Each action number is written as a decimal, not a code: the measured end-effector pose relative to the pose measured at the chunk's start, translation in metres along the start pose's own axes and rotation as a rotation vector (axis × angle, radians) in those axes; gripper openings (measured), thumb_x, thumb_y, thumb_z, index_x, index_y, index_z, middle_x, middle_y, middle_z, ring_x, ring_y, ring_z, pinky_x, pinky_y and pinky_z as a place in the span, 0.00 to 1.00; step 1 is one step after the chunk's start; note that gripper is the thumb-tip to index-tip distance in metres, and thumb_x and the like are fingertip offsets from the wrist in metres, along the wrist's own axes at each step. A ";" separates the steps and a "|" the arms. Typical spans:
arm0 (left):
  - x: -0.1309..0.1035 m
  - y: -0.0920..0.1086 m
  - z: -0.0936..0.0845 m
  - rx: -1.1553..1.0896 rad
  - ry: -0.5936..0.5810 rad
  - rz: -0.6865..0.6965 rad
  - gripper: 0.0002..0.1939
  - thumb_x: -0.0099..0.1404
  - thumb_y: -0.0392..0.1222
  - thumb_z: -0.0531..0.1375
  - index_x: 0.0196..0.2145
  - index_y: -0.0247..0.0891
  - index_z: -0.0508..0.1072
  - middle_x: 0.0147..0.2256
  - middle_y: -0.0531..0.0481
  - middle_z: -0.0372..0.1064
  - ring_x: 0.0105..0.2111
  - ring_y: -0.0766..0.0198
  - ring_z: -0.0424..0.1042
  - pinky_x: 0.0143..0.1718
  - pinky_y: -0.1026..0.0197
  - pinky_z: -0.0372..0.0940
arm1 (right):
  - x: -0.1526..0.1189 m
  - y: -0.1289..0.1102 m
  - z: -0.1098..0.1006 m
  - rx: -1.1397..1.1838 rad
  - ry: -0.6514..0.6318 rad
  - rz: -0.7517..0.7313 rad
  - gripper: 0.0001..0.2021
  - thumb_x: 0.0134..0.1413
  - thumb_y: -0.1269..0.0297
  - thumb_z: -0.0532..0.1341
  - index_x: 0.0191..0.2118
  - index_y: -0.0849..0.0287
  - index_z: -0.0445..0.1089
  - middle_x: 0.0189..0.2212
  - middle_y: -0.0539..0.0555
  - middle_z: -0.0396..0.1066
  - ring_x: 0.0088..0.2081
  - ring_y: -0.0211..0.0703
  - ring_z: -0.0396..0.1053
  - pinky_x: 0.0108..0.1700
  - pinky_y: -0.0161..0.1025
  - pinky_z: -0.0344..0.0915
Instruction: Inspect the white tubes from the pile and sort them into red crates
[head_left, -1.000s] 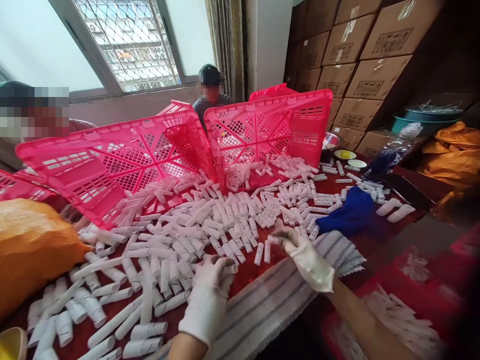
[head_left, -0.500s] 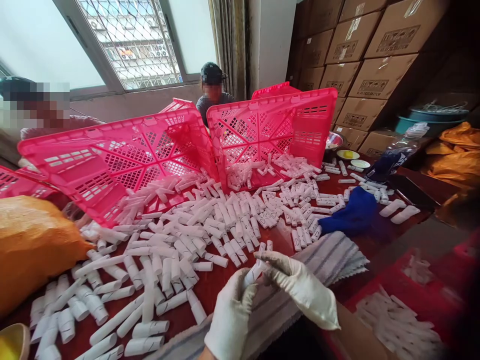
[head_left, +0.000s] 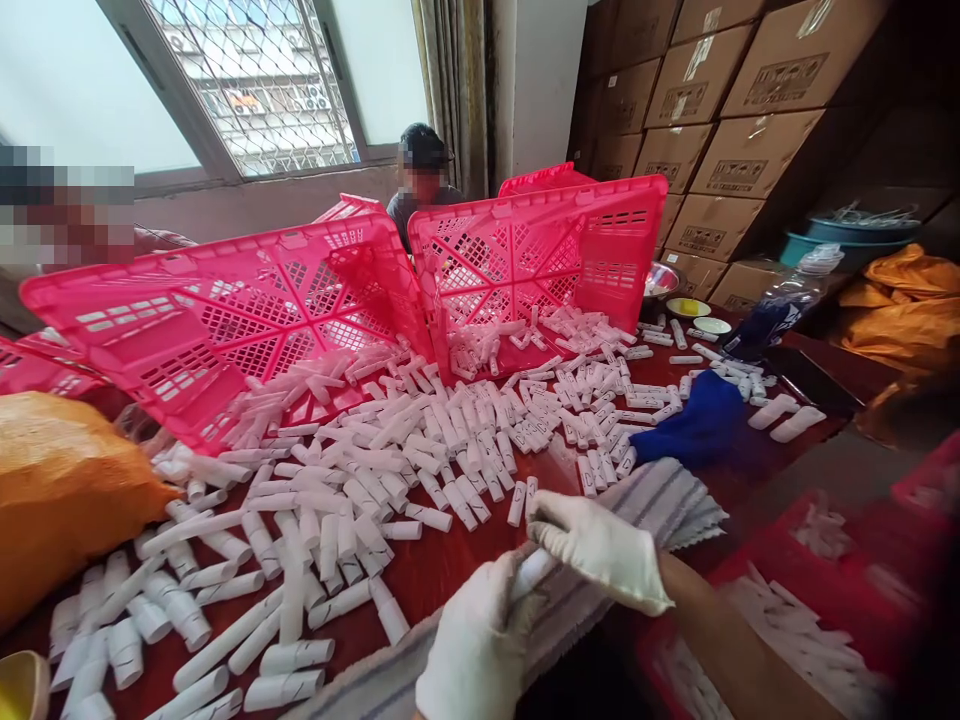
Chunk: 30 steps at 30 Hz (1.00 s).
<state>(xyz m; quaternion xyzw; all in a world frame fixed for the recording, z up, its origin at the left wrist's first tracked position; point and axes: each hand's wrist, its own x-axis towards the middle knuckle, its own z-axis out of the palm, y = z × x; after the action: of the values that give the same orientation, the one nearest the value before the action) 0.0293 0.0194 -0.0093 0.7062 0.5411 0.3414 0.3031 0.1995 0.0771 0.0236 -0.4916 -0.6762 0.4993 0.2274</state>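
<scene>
My left hand [head_left: 480,640], in a white glove, is closed around a white tube [head_left: 534,572] above a striped towel [head_left: 630,515]. My right hand [head_left: 596,548], also gloved, is just above that tube's far end, with fingers curled together and pointing down. Whatever those fingers pinch, if anything, is hidden. Two short white tubes [head_left: 517,503] with dark marks lie on the table just beyond my right fingertips. A large heap of similar white tubes [head_left: 420,430] spreads over the dark red table [head_left: 442,560].
Two pink baskets [head_left: 517,265] lie tipped on their sides behind the heap. An orange sack [head_left: 67,490] is at left. A blue cloth [head_left: 694,420] and a bottle [head_left: 784,300] are at right. Two people sit beyond the baskets. Cartons [head_left: 750,150] are stacked behind.
My left hand has turned the tube lower and to the right, over the towel. My right hand has lifted its fingers off the tube's upper side and curled them downward.
</scene>
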 end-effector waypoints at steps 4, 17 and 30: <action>0.004 0.002 0.011 -0.037 0.064 -0.056 0.13 0.60 0.38 0.58 0.44 0.39 0.73 0.38 0.45 0.77 0.38 0.60 0.76 0.40 0.62 0.69 | 0.003 -0.001 0.018 0.177 0.114 -0.028 0.12 0.60 0.54 0.53 0.34 0.57 0.63 0.27 0.47 0.64 0.31 0.38 0.62 0.35 0.36 0.60; 0.004 -0.003 0.018 -0.215 0.115 -0.257 0.15 0.59 0.43 0.60 0.43 0.38 0.74 0.40 0.43 0.76 0.39 0.56 0.75 0.43 0.59 0.69 | -0.002 0.018 0.029 0.588 0.378 0.031 0.20 0.40 0.46 0.67 0.25 0.59 0.67 0.20 0.45 0.61 0.24 0.34 0.56 0.28 0.34 0.56; 0.004 0.004 0.004 -1.152 -0.350 -0.594 0.21 0.53 0.58 0.63 0.29 0.36 0.67 0.16 0.60 0.54 0.12 0.78 0.47 0.13 0.71 0.45 | -0.019 0.003 0.009 0.472 0.122 -0.196 0.16 0.49 0.49 0.63 0.25 0.59 0.70 0.25 0.49 0.61 0.29 0.39 0.61 0.34 0.38 0.61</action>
<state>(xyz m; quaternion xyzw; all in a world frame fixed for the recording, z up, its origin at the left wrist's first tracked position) 0.0352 0.0221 -0.0075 0.2975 0.3868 0.3583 0.7960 0.2010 0.0563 0.0205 -0.3862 -0.5705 0.5882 0.4235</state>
